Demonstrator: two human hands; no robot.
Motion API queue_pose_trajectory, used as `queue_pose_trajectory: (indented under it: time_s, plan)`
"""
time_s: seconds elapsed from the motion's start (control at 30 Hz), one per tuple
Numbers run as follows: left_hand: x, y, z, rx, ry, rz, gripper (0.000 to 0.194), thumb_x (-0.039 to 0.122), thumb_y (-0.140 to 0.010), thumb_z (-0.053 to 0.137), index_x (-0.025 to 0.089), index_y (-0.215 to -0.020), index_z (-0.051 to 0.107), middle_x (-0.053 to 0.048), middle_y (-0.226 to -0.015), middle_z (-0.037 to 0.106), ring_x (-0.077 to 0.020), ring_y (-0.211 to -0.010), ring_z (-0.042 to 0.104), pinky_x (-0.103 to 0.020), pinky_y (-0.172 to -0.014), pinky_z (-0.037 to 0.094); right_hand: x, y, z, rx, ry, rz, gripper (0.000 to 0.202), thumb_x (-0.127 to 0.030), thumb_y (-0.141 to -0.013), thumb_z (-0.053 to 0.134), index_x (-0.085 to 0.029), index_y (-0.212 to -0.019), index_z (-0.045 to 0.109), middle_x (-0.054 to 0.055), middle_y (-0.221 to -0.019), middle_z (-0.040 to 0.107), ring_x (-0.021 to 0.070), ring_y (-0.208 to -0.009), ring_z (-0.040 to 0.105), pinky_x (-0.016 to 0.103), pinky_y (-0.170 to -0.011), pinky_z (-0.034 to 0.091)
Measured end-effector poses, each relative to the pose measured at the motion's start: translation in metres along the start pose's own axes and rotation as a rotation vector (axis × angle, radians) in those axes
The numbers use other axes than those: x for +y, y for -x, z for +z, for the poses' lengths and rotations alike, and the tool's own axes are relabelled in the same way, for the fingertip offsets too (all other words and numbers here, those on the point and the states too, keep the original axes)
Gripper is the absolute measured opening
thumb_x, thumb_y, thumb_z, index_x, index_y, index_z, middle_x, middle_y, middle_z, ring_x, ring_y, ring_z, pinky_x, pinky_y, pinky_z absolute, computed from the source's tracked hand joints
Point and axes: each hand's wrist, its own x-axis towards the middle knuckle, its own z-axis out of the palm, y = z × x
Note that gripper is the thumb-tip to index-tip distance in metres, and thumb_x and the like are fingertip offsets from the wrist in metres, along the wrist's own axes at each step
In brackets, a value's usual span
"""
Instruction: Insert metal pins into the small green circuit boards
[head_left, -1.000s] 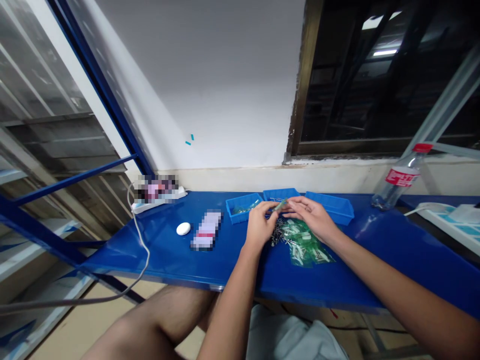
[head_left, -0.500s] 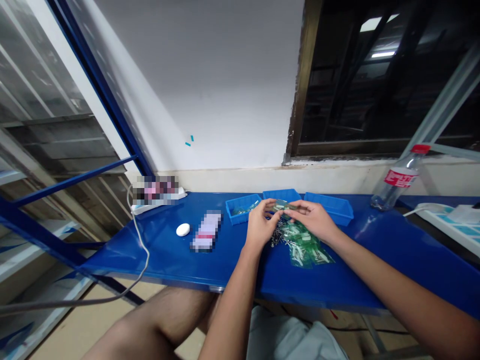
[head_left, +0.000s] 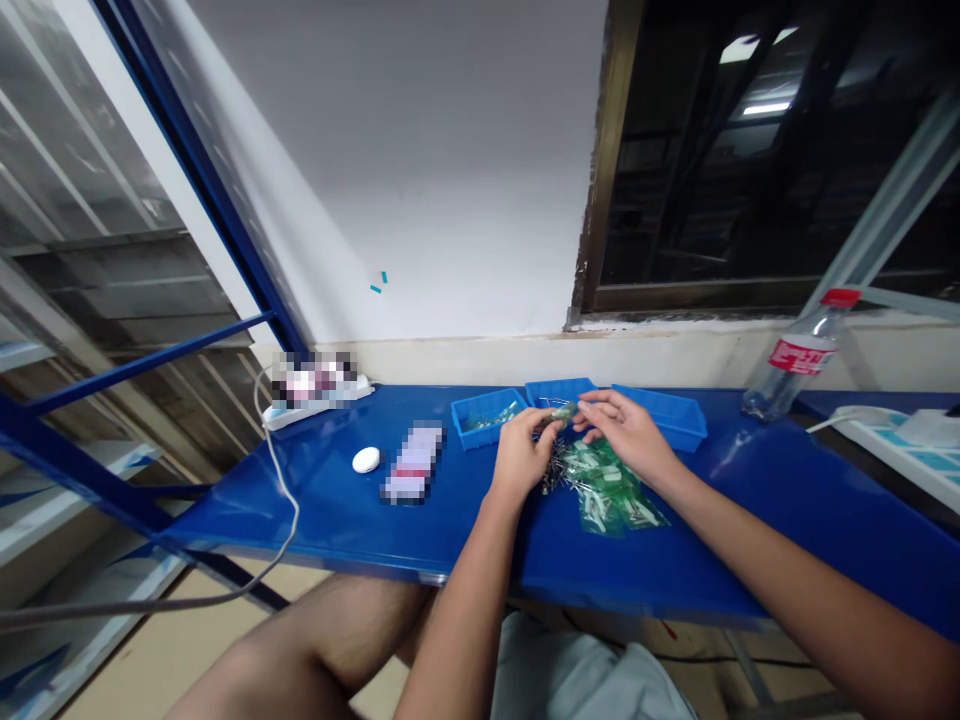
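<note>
Between thumb and fingers, my left hand [head_left: 527,447] pinches a small clear-green packet [head_left: 561,411]. My right hand [head_left: 616,425] is at the packet's right end, its fingers bent and close together; whether they grip it is too small to tell. Below the hands lie a pile of dark metal screws [head_left: 556,470] and a heap of green plastic packets [head_left: 611,490] with white pieces inside. Behind are three blue trays: the left one [head_left: 466,439] holds small packets, the middle one [head_left: 551,386] is partly hidden by my hands, and the right one [head_left: 688,425] is partly behind my right hand.
On the blue table [head_left: 322,500] are a white oval object [head_left: 366,460], a blurred phone-like object [head_left: 415,465] and a power strip [head_left: 319,405] with a grey cable. A red-capped bottle [head_left: 799,360] stands at the back right, near a white and blue item [head_left: 915,455].
The packet, stretched between both hands before, is now bunched and tilted at my left fingertips. My right hand's fingers have risen and shifted slightly.
</note>
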Motion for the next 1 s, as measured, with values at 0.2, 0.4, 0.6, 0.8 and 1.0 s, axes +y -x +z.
queue_pose_trajectory:
  time_s: [0.2,0.4,0.6,0.8,1.0]
  plan:
    - [0.003,0.000,0.003,-0.045,0.164,-0.089,0.030,0.021,-0.094,0.068,0.021,-0.124,0.068,-0.006,-0.104,0.079,-0.0196,-0.089,0.075,-0.033,-0.085,0.061,0.007,-0.003,-0.006,-0.033,0.248,-0.203,0.046,-0.057,-0.082,0.079,-0.023,-0.113,0.077,0.011,-0.116,0.069,0.0267,-0.107,0.068,0.037,-0.085,0.062]
    - [0.001,0.000,0.006,-0.015,0.294,-0.165,0.032,0.022,-0.090,0.072,0.018,-0.121,0.065,-0.007,-0.096,0.077,-0.0181,-0.086,0.075,-0.031,-0.082,0.062,0.002,0.000,-0.004,-0.071,0.139,-0.046,0.044,-0.060,-0.076,0.083,-0.020,-0.093,0.078,0.009,-0.097,0.079,0.0275,-0.090,0.074,0.042,-0.086,0.060]
    - [-0.003,-0.002,0.007,0.018,0.392,-0.232,0.029,0.022,-0.085,0.078,0.014,-0.111,0.068,-0.009,-0.092,0.077,-0.0183,-0.083,0.074,-0.030,-0.079,0.061,-0.001,0.001,-0.002,-0.017,0.075,0.036,0.048,-0.059,-0.068,0.089,-0.019,-0.093,0.080,0.009,-0.097,0.082,0.0279,-0.089,0.075,0.038,-0.083,0.059]
    - [-0.001,-0.003,0.008,0.001,0.433,-0.240,0.038,0.023,-0.083,0.080,0.013,-0.118,0.068,-0.009,-0.092,0.077,-0.0168,-0.083,0.073,-0.028,-0.079,0.060,0.004,-0.001,-0.003,0.033,0.110,0.004,0.044,-0.059,-0.075,0.084,-0.018,-0.091,0.080,0.009,-0.092,0.081,0.0258,-0.086,0.074,0.035,-0.079,0.058]
    - [0.001,-0.004,-0.003,0.111,0.176,-0.150,0.021,0.028,-0.092,0.072,0.019,-0.111,0.074,-0.008,-0.103,0.079,-0.0195,-0.089,0.073,-0.033,-0.083,0.059,0.010,-0.002,-0.002,0.020,0.083,-0.037,0.046,-0.055,-0.082,0.080,-0.020,-0.112,0.075,0.010,-0.102,0.080,0.0274,-0.098,0.075,0.042,-0.089,0.061]
